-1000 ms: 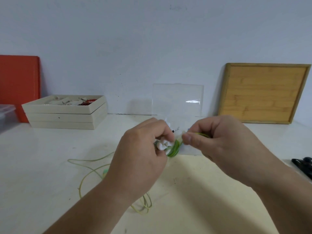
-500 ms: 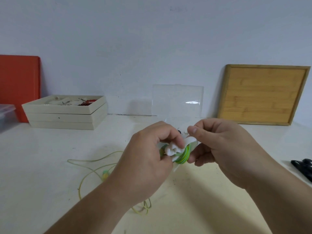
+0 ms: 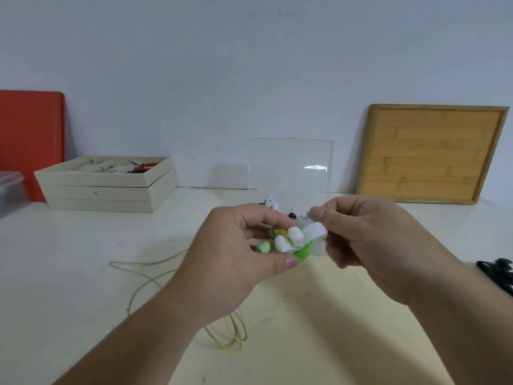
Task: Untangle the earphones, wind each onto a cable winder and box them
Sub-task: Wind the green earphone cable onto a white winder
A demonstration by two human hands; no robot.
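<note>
Your white bench (image 3: pixel 83 273) runs across the whole view. A bamboo board in a wooden frame (image 3: pixel 433 154) leans on the wall at the right, and a flat orange board (image 3: pixel 30 134) at the left. Just beside the orange board sits a stack of cream trays (image 3: pixel 105 193). A clear plastic box lid (image 3: pixel 288 162) stands upright behind your hands. A loose yellow-green earphone cable (image 3: pixel 144 273) lies on the bench under your left forearm. Your left hand (image 3: pixel 236 265) is raised above the bench, its fingers and thumb curled round a small white cable winder (image 3: pixel 294 238). Your right hand (image 3: pixel 372 243) pinches the winder's white tab. A bright green coil of cable (image 3: pixel 304 252) is wound on the winder, with a pale green earbud (image 3: pixel 263 247) beside it.
</note>
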